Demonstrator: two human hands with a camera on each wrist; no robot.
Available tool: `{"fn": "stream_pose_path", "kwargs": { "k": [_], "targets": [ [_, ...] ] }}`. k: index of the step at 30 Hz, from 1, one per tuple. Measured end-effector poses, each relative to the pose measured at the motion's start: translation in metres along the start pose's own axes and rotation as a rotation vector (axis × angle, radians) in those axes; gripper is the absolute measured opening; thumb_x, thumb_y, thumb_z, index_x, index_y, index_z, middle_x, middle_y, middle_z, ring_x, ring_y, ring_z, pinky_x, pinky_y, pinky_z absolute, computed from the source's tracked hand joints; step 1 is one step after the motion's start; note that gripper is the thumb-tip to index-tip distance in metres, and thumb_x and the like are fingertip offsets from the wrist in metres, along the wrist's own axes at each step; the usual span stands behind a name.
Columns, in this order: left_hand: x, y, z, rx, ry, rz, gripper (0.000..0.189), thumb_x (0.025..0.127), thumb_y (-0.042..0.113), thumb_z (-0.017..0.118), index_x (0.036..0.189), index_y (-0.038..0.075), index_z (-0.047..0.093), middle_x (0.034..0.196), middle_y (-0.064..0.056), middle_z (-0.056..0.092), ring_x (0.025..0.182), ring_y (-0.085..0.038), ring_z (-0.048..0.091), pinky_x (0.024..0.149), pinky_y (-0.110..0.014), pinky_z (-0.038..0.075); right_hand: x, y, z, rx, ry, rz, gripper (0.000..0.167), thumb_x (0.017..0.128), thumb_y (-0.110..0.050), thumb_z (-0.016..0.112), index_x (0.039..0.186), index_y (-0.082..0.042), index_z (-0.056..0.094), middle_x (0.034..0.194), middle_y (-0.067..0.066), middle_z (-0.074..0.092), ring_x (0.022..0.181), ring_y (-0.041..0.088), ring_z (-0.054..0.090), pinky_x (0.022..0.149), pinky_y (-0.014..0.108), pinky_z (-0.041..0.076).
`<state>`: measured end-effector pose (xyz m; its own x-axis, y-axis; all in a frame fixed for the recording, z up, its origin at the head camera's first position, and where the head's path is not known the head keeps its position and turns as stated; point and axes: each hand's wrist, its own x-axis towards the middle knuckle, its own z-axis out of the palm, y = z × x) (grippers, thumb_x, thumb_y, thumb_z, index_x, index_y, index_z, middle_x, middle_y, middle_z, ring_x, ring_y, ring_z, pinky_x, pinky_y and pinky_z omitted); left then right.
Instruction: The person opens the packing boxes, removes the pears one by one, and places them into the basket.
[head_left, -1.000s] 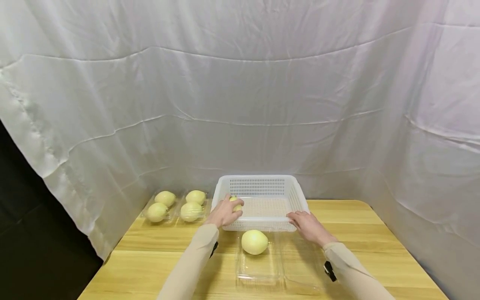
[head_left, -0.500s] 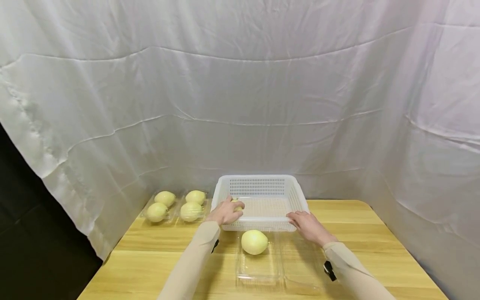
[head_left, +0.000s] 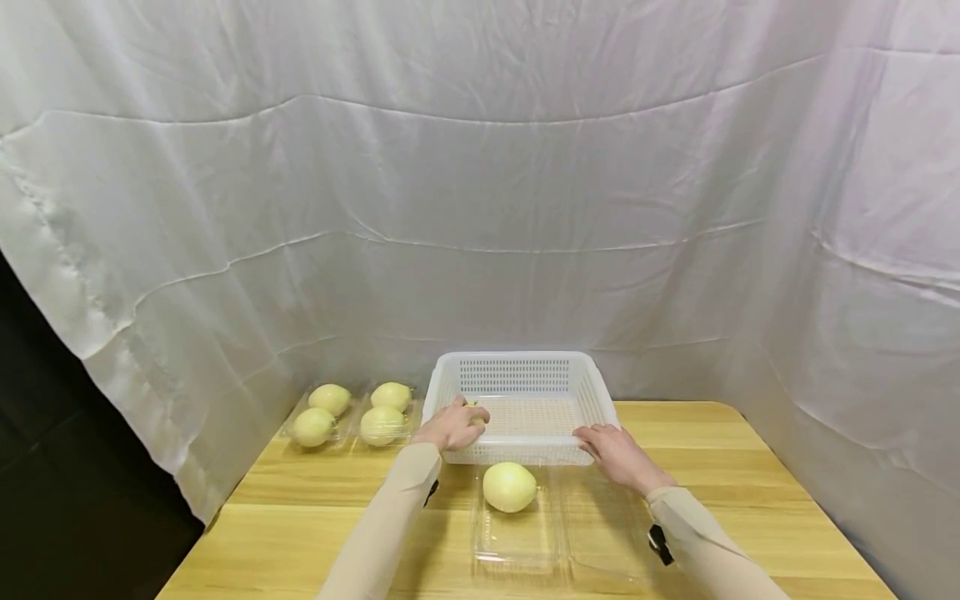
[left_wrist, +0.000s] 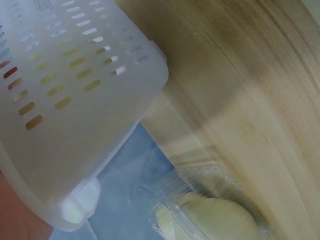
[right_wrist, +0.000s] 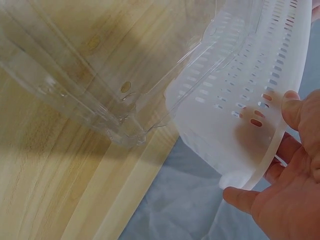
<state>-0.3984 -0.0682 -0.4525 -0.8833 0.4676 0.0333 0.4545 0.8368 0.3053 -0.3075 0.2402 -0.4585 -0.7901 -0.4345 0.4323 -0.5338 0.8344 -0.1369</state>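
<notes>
My left hand (head_left: 452, 425) reaches over the near left corner of a white plastic basket (head_left: 525, 447). It curls over a pale yellow fruit (head_left: 477, 413) inside, mostly hidden behind the fingers. My right hand (head_left: 618, 454) grips the basket's near right rim; the right wrist view shows the thumb (right_wrist: 291, 111) outside the wall and fingers behind it. In front of the basket lies a clear plastic clamshell box (head_left: 517, 547), its lid (head_left: 603, 550) folded out to the right. One round pale yellow fruit (head_left: 510, 487) with a short stem sits in the box's far half.
Two clear clamshell boxes stand at the table's back left, each with two pale yellow fruits, such as a near fruit (head_left: 312, 427) and its neighbour (head_left: 382, 426). A grey-white curtain (head_left: 517, 200) hangs close behind the basket and along both sides of the wooden table (head_left: 750, 500).
The left hand has shifted slightly and covers more of the fruit in the basket than before. The right hand stays on the rim; the boxes have not moved.
</notes>
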Motion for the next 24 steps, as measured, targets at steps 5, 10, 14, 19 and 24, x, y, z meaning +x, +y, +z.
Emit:
{"fn": "stream_pose_path", "kwargs": {
  "k": [5,10,14,19,24],
  "targets": [
    [0.000,0.001,-0.003,-0.011,-0.009,-0.006,0.044,0.095,0.035,0.043,0.134,0.025,0.060,0.131,-0.013,0.051,0.107,-0.030,0.058,0.090,-0.053,0.049,0.002,-0.001,-0.003,0.004,0.003,0.000,0.020,0.094,-0.009,0.059,0.111,-0.003,0.067,0.107,0.015,0.070,0.095,0.035,0.065,0.085,0.054,0.051],
    [0.001,0.001,-0.004,-0.006,-0.015,-0.003,0.043,0.095,0.033,0.043,0.133,0.023,0.062,0.130,-0.009,0.054,0.114,-0.028,0.056,0.095,-0.051,0.048,0.004,0.000,-0.003,0.005,0.005,0.000,0.019,0.094,-0.010,0.059,0.111,-0.004,0.067,0.107,0.015,0.070,0.095,0.034,0.065,0.085,0.054,0.051],
    [0.001,0.000,-0.002,0.024,0.012,0.038,0.042,0.096,0.032,0.043,0.128,0.019,0.067,0.124,-0.006,0.060,0.114,-0.024,0.056,0.098,-0.044,0.047,0.004,0.001,-0.001,-0.003,0.003,0.010,0.019,0.094,-0.010,0.060,0.111,-0.004,0.067,0.106,0.014,0.070,0.094,0.034,0.064,0.085,0.053,0.050],
    [-0.005,-0.001,0.002,0.082,0.117,0.090,0.040,0.097,0.029,0.040,0.117,0.015,0.072,0.115,-0.005,0.067,0.108,-0.023,0.060,0.094,-0.040,0.050,0.002,0.000,0.001,0.005,0.000,0.018,0.019,0.094,-0.009,0.060,0.111,-0.004,0.067,0.105,0.013,0.071,0.094,0.032,0.064,0.086,0.053,0.050],
    [-0.011,-0.001,0.007,0.149,0.214,0.099,0.041,0.099,0.028,0.038,0.112,0.012,0.073,0.110,-0.007,0.069,0.102,-0.023,0.063,0.087,-0.040,0.052,0.001,-0.001,0.001,0.000,0.015,0.020,0.018,0.094,-0.009,0.061,0.110,-0.005,0.068,0.105,0.013,0.071,0.093,0.032,0.065,0.085,0.052,0.051]
  ]
}}
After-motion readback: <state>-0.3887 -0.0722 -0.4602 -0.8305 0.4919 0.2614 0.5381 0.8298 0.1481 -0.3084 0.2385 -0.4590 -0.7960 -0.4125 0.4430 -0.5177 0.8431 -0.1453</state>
